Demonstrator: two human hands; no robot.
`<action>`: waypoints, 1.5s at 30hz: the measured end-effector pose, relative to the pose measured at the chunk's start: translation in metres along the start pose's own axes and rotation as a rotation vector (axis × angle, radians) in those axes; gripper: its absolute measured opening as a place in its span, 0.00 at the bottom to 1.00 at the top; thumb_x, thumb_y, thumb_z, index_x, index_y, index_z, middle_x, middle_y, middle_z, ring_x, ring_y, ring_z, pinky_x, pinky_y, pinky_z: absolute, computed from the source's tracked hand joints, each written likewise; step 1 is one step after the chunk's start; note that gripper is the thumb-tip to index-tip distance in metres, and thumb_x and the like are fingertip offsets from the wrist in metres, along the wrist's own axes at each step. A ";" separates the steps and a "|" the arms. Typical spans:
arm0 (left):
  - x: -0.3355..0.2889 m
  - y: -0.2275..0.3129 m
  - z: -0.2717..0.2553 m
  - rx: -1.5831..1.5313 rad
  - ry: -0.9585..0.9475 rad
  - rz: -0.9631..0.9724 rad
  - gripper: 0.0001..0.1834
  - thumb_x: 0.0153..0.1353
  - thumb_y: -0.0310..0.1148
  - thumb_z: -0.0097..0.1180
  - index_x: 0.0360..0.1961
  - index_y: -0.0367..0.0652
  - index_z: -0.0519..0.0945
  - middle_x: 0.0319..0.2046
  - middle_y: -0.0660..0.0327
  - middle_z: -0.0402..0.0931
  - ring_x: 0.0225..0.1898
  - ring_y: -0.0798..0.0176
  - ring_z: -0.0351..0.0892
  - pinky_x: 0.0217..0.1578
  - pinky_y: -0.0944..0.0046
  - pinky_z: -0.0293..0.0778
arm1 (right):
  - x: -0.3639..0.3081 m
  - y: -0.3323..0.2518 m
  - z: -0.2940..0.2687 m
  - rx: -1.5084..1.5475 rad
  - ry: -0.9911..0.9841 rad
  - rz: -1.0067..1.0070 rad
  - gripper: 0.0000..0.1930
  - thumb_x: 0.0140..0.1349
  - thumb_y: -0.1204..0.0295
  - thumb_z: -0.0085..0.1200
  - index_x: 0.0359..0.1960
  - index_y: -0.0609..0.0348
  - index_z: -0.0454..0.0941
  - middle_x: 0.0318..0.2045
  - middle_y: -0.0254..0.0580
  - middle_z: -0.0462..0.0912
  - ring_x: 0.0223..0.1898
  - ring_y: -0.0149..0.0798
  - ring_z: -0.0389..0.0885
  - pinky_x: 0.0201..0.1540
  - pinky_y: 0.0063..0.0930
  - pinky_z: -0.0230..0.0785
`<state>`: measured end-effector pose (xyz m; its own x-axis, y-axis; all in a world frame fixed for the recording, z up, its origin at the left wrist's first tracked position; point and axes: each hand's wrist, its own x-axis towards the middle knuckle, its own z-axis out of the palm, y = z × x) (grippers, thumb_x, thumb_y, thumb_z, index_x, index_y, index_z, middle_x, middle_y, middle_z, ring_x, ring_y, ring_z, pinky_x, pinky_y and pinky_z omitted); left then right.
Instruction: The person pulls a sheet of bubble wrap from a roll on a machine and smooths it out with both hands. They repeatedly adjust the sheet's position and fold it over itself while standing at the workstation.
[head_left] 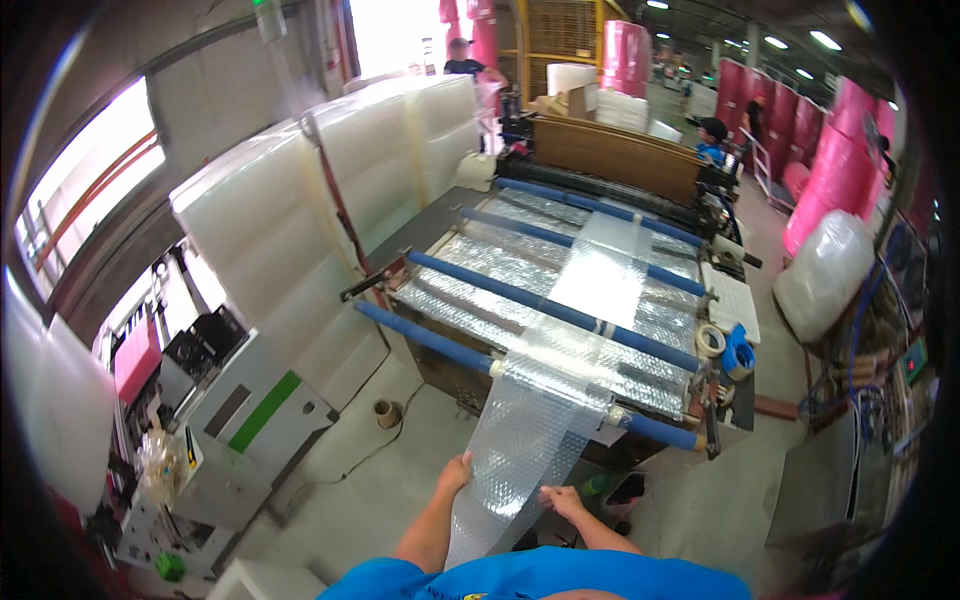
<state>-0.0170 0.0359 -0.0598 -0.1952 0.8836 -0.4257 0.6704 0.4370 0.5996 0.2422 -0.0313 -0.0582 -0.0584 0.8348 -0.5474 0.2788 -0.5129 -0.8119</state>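
A long strip of clear bubble wrap runs down toward me over the nearest blue roller of a wide machine. My left hand is closed on the strip's left edge, thumb on top. Opposite it, my right hand pinches the right edge. Between my hands the film hangs fairly flat and slopes down to my body, where its lower end goes out of sight. Farther back, the strip passes across more blue rollers, above a wider silvery bubble sheet on the machine's bed.
Tape rolls lie at the machine's right corner. Tall stacks of white wrapped material stand left. A grey machine with a green stripe is at lower left, near a small floor cup. Pink rolls and several people are farther back.
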 end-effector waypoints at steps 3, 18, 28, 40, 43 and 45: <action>0.022 0.026 -0.002 -0.038 0.002 0.058 0.29 0.54 0.53 0.29 0.41 0.39 0.69 0.41 0.46 0.67 0.45 0.47 0.64 0.44 0.56 0.60 | 0.031 0.011 -0.011 0.078 0.105 -0.150 0.15 0.52 0.61 0.47 0.28 0.62 0.76 0.24 0.38 0.77 0.23 0.27 0.73 0.25 0.19 0.64; 0.027 0.092 -0.042 -0.458 0.163 0.254 0.27 0.38 0.54 0.57 0.24 0.37 0.72 0.23 0.55 0.72 0.28 0.63 0.72 0.28 0.64 0.66 | 0.037 -0.082 -0.028 0.604 0.215 -0.368 0.17 0.54 0.59 0.46 0.25 0.64 0.71 0.21 0.37 0.75 0.22 0.28 0.72 0.25 0.18 0.64; -0.025 0.013 -0.040 -0.167 -0.138 0.127 0.45 0.27 0.60 0.60 0.37 0.27 0.69 0.35 0.47 0.71 0.39 0.57 0.71 0.40 0.64 0.66 | -0.023 -0.017 0.029 0.255 -0.014 -0.038 0.14 0.53 0.62 0.47 0.33 0.61 0.72 0.28 0.36 0.75 0.29 0.31 0.73 0.31 0.24 0.66; -0.106 -0.028 -0.055 -0.163 0.031 0.105 0.43 0.31 0.59 0.58 0.40 0.32 0.64 0.35 0.45 0.70 0.41 0.51 0.69 0.40 0.60 0.65 | -0.103 -0.013 0.076 0.387 0.085 -0.007 0.14 0.53 0.61 0.46 0.30 0.60 0.71 0.25 0.38 0.75 0.25 0.32 0.74 0.27 0.22 0.67; -0.129 -0.027 -0.067 -0.098 0.143 0.124 0.33 0.36 0.55 0.57 0.37 0.41 0.66 0.32 0.48 0.71 0.37 0.51 0.70 0.36 0.58 0.65 | -0.118 -0.010 0.092 0.484 0.183 -0.092 0.12 0.54 0.62 0.45 0.28 0.61 0.70 0.23 0.37 0.75 0.23 0.31 0.73 0.25 0.21 0.66; -0.140 -0.026 -0.074 -0.030 0.199 0.097 0.26 0.38 0.52 0.56 0.35 0.46 0.67 0.30 0.51 0.72 0.35 0.50 0.71 0.33 0.57 0.65 | -0.127 -0.013 0.096 0.506 0.238 -0.129 0.12 0.55 0.63 0.45 0.27 0.61 0.69 0.21 0.37 0.74 0.21 0.30 0.72 0.24 0.21 0.66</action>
<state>-0.0600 -0.0867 0.0349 -0.2700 0.9362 -0.2251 0.6721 0.3506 0.6522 0.1538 -0.1498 0.0024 0.1717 0.8890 -0.4246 -0.2130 -0.3873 -0.8970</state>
